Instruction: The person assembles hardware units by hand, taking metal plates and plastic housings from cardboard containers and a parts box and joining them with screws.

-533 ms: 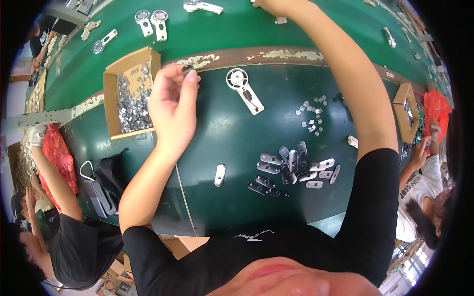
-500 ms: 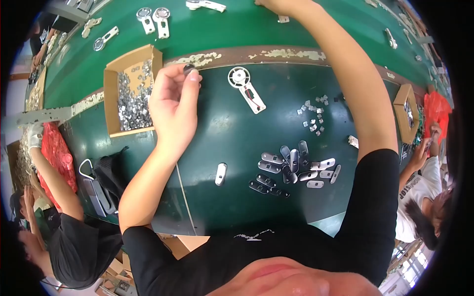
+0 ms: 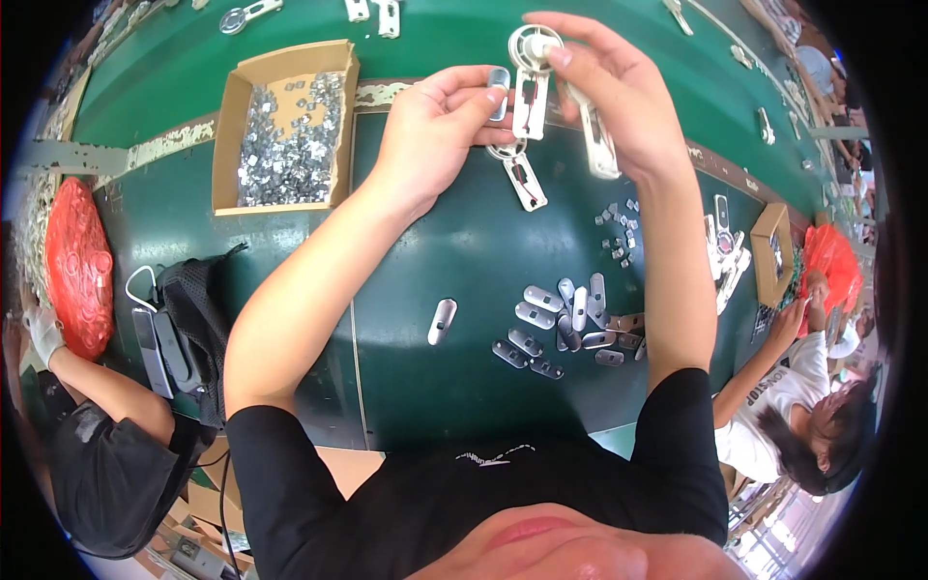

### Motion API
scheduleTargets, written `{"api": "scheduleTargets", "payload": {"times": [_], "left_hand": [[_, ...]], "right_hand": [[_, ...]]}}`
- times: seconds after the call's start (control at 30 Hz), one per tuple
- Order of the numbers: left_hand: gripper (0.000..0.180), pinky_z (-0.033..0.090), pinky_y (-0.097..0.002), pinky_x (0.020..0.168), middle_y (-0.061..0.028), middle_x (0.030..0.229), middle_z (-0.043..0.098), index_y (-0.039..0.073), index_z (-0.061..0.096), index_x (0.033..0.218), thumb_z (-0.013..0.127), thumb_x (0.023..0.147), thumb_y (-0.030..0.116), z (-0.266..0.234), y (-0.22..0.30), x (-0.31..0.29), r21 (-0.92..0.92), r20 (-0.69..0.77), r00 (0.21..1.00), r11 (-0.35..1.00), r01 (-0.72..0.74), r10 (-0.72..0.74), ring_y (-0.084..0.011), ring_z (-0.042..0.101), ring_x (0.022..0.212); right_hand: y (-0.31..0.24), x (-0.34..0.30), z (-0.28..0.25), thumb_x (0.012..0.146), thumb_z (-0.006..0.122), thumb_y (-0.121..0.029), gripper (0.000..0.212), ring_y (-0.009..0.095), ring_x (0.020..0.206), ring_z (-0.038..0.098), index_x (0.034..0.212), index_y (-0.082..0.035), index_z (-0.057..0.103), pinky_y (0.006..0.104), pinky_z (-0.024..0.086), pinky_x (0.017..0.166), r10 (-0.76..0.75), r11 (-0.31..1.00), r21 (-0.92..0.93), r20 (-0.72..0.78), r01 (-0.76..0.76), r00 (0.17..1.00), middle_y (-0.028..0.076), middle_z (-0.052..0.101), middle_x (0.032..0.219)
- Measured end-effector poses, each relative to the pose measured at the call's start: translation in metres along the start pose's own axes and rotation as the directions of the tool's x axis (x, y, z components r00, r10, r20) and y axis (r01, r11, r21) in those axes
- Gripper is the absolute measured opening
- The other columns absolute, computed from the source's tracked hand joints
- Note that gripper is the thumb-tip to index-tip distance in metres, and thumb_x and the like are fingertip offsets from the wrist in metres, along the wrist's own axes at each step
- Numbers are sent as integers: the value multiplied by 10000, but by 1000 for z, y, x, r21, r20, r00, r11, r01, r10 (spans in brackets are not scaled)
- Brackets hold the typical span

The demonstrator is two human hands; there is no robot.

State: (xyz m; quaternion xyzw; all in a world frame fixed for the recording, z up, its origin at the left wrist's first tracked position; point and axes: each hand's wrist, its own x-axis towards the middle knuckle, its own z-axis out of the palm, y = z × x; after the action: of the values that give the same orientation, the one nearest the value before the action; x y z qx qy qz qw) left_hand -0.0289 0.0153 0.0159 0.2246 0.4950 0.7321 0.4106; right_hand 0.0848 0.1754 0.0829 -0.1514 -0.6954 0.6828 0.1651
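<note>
My left hand point(image 3: 430, 135) is closed, pinching a small grey oval plate point(image 3: 499, 87) between thumb and fingers. Close beside it, my right hand point(image 3: 628, 97) grips a white fan-shaped plastic housing point(image 3: 530, 101) by its round, ringed head, with the handle hanging down. A second white housing point(image 3: 595, 140) hangs from the same hand, its upper part hidden by the fingers. Below the hands, another white housing point(image 3: 525, 184) lies on the green table, its round end mostly covered. One loose oval plate point(image 3: 443, 321) rests nearer to me, left of a pile of similar plates point(image 3: 580, 307).
At the left stands a cardboard box point(image 3: 225, 184) of small shiny metal pieces; several similar pieces point(image 3: 619, 232) lie by my right forearm. More white housings point(image 3: 727, 246) are heaped beyond it. A black mesh pouch point(image 3: 198, 300) lies at left. Co-workers sit on both sides.
My right hand has come back from the far green surface with white housings. My left hand has moved right toward it, still holding the plate.
</note>
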Motion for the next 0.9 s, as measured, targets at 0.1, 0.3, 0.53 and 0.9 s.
{"api": "scheduleTargets", "payload": {"times": [0.1, 0.3, 0.53, 0.9], "left_hand": [[342, 626, -330, 894, -159, 1149, 732, -74, 573, 1348, 591, 1055, 101, -2, 0, 1, -46, 55, 998, 999, 11, -8, -214, 744, 997], [387, 613, -344, 894, -170, 1170, 734, -57, 601, 1340, 468, 1116, 229, -6, 0, 2, -79, 119, 993, 996, 31, -21, -252, 745, 1026], [407, 602, -352, 908, -160, 1147, 740, -33, 622, 1314, 429, 1128, 272, -7, -2, 3, -77, 110, 993, 996, 49, -41, -230, 739, 1032], [238, 601, -284, 814, -130, 1057, 755, -54, 623, 1224, 634, 1013, 55, -2, -5, 1, -68, 98, 995, 998, -9, 15, -163, 730, 922]], "right_hand": [[6, 0, 12, 982, 699, -124, 365, 46, 711, 581, 1333, -33, 659, 194, 479, 619, -4, 1000, 4, -30, 4, 1000, 41, 732, 1021], [16, 2, 19, 993, 673, -95, 369, 39, 688, 557, 1356, -32, 646, 198, 459, 609, -36, 999, -30, -105, 33, 994, 34, 722, 1053], [28, 5, 22, 994, 680, -117, 382, 36, 695, 561, 1365, -38, 644, 192, 454, 618, 0, 1000, 28, -127, 3, 992, 34, 721, 1060], [36, 5, 30, 1000, 670, -109, 357, 62, 839, 623, 1349, -32, 656, 220, 513, 745, -74, 997, -44, -225, 65, 972, 40, 719, 1070]]}}
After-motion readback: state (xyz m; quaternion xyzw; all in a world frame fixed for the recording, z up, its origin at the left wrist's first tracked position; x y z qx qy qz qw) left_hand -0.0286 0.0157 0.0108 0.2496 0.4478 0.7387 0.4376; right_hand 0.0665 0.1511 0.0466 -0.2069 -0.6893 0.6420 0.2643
